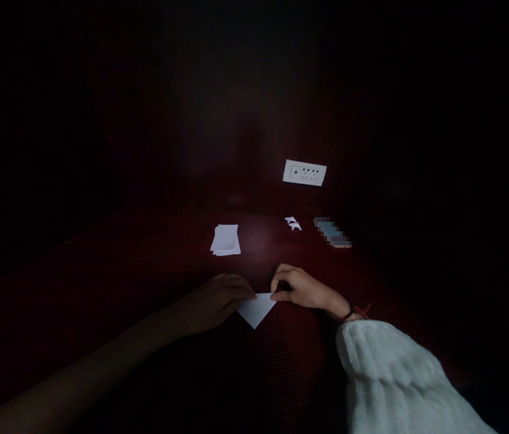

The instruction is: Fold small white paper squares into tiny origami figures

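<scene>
A white paper folded into a triangle [256, 310] lies on the dark red table [146, 265], its point toward me. My left hand [213, 301] rests on the triangle's left corner, fingers pressed together on the top edge. At the right corner my right hand [302, 288] pinches the paper with curled fingers. A white knitted sleeve [399, 380] covers my right forearm, and a red string shows at the wrist.
A small stack of white paper sheets [226, 239] lies farther back on the table. A small folded paper piece [293, 223] and a phone [332, 232] sit at the back right. A white wall socket [304, 173] is mounted above them. The surroundings are very dark.
</scene>
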The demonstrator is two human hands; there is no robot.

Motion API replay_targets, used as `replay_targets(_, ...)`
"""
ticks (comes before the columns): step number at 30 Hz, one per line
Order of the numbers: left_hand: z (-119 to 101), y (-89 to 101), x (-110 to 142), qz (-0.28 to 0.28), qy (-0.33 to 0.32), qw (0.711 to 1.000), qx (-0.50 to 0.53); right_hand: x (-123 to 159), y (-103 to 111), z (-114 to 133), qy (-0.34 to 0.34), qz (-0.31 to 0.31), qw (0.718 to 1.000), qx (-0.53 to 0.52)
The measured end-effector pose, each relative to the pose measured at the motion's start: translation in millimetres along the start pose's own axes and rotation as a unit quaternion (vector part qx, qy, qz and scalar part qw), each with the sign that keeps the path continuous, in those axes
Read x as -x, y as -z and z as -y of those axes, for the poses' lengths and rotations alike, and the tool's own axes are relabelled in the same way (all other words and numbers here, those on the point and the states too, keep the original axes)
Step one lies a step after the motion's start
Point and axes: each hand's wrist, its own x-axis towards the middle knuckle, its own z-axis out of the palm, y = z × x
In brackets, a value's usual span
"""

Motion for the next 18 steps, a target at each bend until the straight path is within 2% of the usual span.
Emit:
replay_targets(3, -3.0, -7.9, -4.3, -0.047, 0.064, 0.997, -0.014, -1.9, -3.1, 0.2, -0.023, -0.007, 1.000, -0.011)
replay_targets(5, -1.2, -12.8, -6.4, -0.061, 0.083, 0.994, -0.022, -2.6, -5.3, 1.0, -0.029, -0.009, 0.999, -0.021)
replay_targets(10, -1.3, -13.2, -9.2, -0.068, 0.098, 0.993, -0.013, -1.9, -7.8, 3.7, -0.042, -0.008, 0.997, -0.062)
replay_targets(18, -11.4, -6.8, -13.9, -0.069, 0.119, 0.990, 0.023, -3.0, -6.0, 4.5, -0.039, -0.020, 0.999, -0.027)
